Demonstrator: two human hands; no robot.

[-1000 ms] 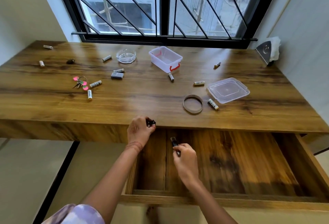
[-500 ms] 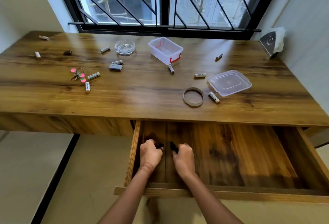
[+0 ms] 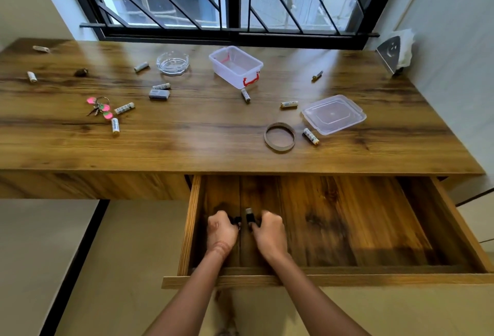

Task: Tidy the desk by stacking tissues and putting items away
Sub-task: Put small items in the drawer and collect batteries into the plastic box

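Observation:
Both hands are down in the open wooden drawer [image 3: 347,278] under the desk, at its left end. My left hand [image 3: 222,231] is closed around a small black object [image 3: 237,220] that pokes out by the fingers. My right hand [image 3: 268,231] grips a small black stick with a metal tip [image 3: 250,215], held upright. The two objects sit close together, a little apart. Up on the desk [image 3: 200,132] lie several batteries, such as one [image 3: 311,136] beside a tape ring [image 3: 280,137]. A tissue holder [image 3: 395,51] hangs on the right wall.
On the desk stand a clear box with red clips [image 3: 236,65], its lid [image 3: 333,114], a glass ashtray [image 3: 173,63], a key bunch with pink tags [image 3: 98,107] and a small grey block [image 3: 159,94]. The window frame runs along the back.
My hands came down from the desk's front edge into the drawer, and the two black objects they hold have been brought close together. The view has tilted slightly.

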